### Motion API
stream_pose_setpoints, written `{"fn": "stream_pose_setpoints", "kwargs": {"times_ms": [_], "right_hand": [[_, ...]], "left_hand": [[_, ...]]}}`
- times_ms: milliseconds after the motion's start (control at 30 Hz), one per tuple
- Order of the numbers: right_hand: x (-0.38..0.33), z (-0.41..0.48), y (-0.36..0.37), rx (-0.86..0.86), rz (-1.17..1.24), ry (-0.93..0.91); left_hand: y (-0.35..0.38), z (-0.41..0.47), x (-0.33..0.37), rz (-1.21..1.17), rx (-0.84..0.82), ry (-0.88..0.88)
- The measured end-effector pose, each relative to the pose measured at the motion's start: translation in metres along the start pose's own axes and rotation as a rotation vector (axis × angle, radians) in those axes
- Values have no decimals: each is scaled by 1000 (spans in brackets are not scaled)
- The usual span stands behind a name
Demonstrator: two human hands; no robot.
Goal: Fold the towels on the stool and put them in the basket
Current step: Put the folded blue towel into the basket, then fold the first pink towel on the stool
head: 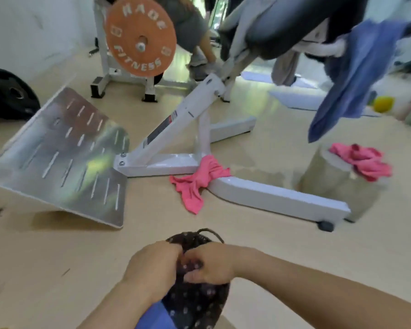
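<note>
On a pale gym floor (57, 269), bottom centre, the left grip (152, 267) and right grip (211, 264) both pinch a dark dotted cloth (195, 305). It is probably light and limp, best held by corners. A pink towel (199, 181) lies mid-frame.

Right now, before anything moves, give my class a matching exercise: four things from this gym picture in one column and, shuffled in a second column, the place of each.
Column A
1. blue cloth towel
2. round orange weight plate
3. dark spotted fabric
4. round black weight plate

Column B
a. gripped by the left hand and the right hand
b. resting on the pale floor, far left
c. hanging from the black padded bench
d. mounted on the white metal rack

Pairs: 1-c, 2-d, 3-a, 4-b
</note>
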State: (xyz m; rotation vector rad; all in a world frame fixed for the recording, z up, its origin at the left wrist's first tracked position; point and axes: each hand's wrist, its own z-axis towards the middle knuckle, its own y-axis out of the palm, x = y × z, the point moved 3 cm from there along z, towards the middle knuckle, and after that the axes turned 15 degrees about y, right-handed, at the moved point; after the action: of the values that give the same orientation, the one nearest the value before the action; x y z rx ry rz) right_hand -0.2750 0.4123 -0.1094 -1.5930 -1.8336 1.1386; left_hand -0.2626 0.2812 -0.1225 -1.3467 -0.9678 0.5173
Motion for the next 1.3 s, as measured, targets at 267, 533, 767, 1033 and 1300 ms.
{"fn": "stream_pose_setpoints", "kwargs": {"times_ms": [267, 533, 767, 1033, 1300], "right_hand": [[150, -82, -87, 313, 110, 408], [378, -78, -90, 501, 458, 555], [581, -81, -130, 917, 498, 784], [659, -19, -119, 800, 208, 818], [655, -46, -118, 855, 885, 618]], "left_hand": [[-51, 86, 73, -43, 136, 210], [-40, 263, 205, -126, 159, 273], [-24, 463, 333, 6, -14, 401], [42, 579, 394, 498, -294, 532], [41, 567, 389, -485, 224, 310]]}}
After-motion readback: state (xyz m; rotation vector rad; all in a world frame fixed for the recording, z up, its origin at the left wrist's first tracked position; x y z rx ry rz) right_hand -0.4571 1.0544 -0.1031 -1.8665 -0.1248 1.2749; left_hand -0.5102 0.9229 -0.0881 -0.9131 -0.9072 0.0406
